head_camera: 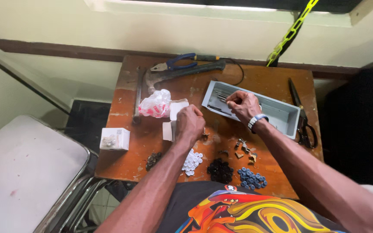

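Both hands (216,114) work over a worn wooden table (264,82) against the wall.

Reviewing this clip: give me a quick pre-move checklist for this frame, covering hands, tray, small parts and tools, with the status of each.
1. Right hand over the grey tray, fingers pinched at the thin metal pieces inside: ok.
2. What the right fingers actually grip: cannot tell.
3. Left hand at the small white box, closed over its edge: ok; contents hidden.
4. Button piles sorted apart near the front edge, white, black, blue: ok.
5. Scissors lying close to the table's right edge: not ok.
6. Hammer and pliers lying at the back, away from both hands: ok.
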